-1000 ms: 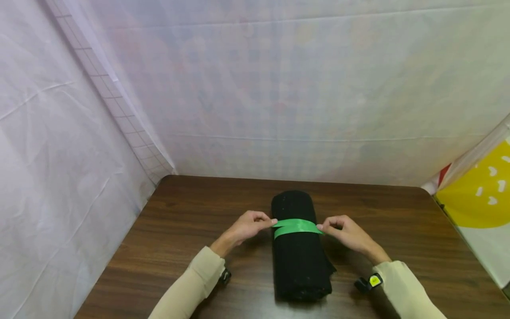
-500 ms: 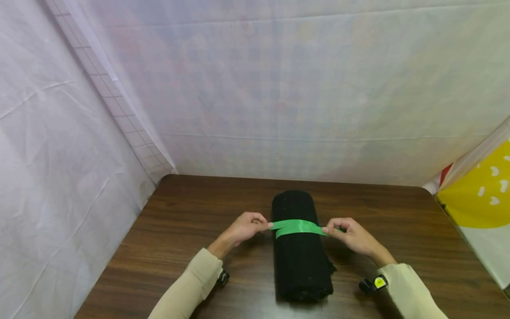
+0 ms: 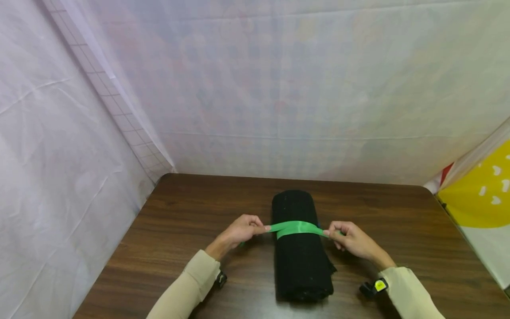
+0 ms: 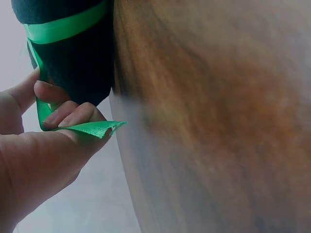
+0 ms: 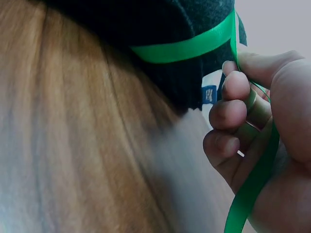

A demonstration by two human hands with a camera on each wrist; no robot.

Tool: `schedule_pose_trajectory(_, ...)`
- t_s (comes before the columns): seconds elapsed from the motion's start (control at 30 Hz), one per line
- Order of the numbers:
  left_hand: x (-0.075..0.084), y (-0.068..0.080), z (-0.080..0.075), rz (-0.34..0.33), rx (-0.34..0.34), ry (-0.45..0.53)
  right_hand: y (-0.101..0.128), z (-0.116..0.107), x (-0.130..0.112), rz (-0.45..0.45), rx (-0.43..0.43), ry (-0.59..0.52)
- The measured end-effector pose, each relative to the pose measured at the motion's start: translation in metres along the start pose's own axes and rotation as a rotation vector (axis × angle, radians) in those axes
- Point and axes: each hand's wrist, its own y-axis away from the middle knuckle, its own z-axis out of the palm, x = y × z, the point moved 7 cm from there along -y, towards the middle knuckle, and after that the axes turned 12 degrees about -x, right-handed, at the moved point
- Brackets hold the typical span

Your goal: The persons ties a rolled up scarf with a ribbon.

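Hands either side of black cloth roll (image 3: 300,248), which lies mid wooden surface (image 3: 191,221). Left hand (image 3: 239,231) pinches green ribbon (image 3: 296,227) end left of roll; right hand (image 3: 350,239) pinches other end right of roll. Ribbon crosses roll's top.

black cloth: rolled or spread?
Rolled. The cloth lies as a tight cylinder on the table, with the ribbon across its top.

The rolled cloth (image 3: 299,248) is black, with a small blue tag (image 5: 209,94). The ribbon (image 3: 296,227) across it is bright green. The counter (image 3: 191,221) is dark brown woodgrain. Both sleeves (image 3: 187,288) are pale beige. The backdrop sheet (image 3: 279,88) is white, and a yellow panel (image 3: 478,199) carries white marks.
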Motion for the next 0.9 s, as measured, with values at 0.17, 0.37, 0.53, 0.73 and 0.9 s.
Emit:
schedule_pose_trajectory(0.17, -0.004, 0.001, 0.000, -0.032, -0.018, -0.023, 0.004, -0.001, 0.009, 0.006, -0.010, 0.003)
schedule_pose_trajectory(0.37, -0.007, 0.003, 0.000, -0.081, -0.015, -0.054, 0.008, 0.000, 0.013, 0.016, -0.030, -0.007)
schedule_pose_trajectory(0.53, -0.008, 0.005, 0.000, -0.128, -0.002, -0.088, 0.010, 0.000, 0.014, 0.021, -0.036, 0.015)
schedule_pose_trajectory(0.73, -0.008, 0.008, -0.002, -0.150, 0.007, -0.110, 0.013, -0.001, 0.016, 0.060, -0.043, 0.073)
schedule_pose_trajectory(0.9, -0.012, 0.009, -0.003, -0.154, 0.011, -0.110, 0.015, -0.001, 0.019, 0.078, -0.063, 0.093)
